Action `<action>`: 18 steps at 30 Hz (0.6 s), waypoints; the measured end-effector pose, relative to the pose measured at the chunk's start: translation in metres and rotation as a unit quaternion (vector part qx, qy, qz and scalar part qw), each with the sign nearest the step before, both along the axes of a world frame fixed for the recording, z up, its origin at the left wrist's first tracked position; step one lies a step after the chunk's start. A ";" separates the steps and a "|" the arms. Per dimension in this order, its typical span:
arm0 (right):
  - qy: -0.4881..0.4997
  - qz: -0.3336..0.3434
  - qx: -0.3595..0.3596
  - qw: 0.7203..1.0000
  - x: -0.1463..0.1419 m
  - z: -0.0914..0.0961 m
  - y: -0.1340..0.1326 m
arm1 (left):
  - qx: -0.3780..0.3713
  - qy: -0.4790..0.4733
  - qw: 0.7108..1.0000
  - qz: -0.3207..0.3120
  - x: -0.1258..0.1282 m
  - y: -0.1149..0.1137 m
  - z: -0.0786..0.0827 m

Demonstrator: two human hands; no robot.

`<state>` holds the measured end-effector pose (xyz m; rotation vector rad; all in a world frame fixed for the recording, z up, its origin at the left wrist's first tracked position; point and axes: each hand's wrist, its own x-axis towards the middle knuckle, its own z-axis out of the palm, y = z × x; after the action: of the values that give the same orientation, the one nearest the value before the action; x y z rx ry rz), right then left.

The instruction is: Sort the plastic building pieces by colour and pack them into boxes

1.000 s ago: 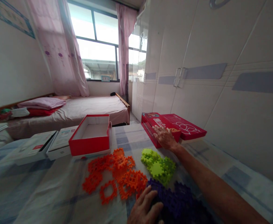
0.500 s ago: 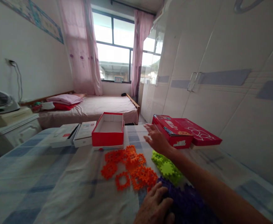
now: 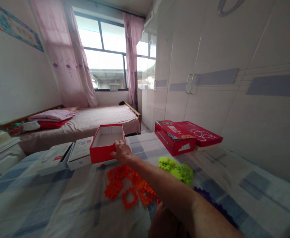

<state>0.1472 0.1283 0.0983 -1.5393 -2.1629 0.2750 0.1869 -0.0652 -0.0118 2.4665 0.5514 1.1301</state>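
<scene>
My right hand [image 3: 122,152] is at the near right corner of an open red box [image 3: 102,154] with a white inside. Its fingers bend at the rim and the thumb lies against the front wall, so it grips the box there. Below my right forearm, my left hand [image 3: 163,220] shows only in part at the bottom edge, with its fingers hidden. Orange interlocking plastic pieces [image 3: 130,197], some square with open centres, lie in a pile under and left of the forearm. Lime-green pieces [image 3: 176,170] are heaped beyond the arm. Purple pieces [image 3: 215,205] show partly behind it.
Two white boxes [image 3: 57,158] stand left of the red box. At the back right are a closed red printed box [image 3: 176,138] and a flat red box [image 3: 206,134]. A checked cloth [image 3: 67,201] covers the table. Behind are a bed [image 3: 102,115] and a wardrobe [image 3: 209,109].
My right hand has moved left from beside the printed box to the open red box. My left hand has dropped lower and is now mostly covered. The view has turned right.
</scene>
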 end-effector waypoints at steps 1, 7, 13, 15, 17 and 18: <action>0.016 -0.023 0.010 1.000 0.003 0.004 -0.001 | -0.004 0.003 1.000 -0.004 -0.002 -0.001 0.002; 0.148 -0.069 0.133 0.977 0.068 0.052 -0.060 | 0.015 0.092 0.995 0.024 -0.017 -0.007 0.016; 0.145 -0.183 0.245 0.941 0.189 0.085 -0.189 | 0.042 0.094 0.993 0.058 -0.021 -0.009 0.014; 0.131 -0.213 0.250 0.935 0.234 0.083 -0.233 | 0.044 0.094 0.993 0.061 -0.021 -0.009 0.013; 0.096 -0.250 0.245 0.932 0.277 0.075 -0.273 | 0.043 0.095 0.993 0.064 -0.021 -0.009 0.013; 0.072 -0.275 0.231 0.930 0.297 0.069 -0.292 | 0.042 0.094 0.993 0.065 -0.021 -0.009 0.012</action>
<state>0.4445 -0.1634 0.1676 -1.6890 -1.4591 -0.2820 0.1654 -0.0747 0.0007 2.6609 0.7438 0.9920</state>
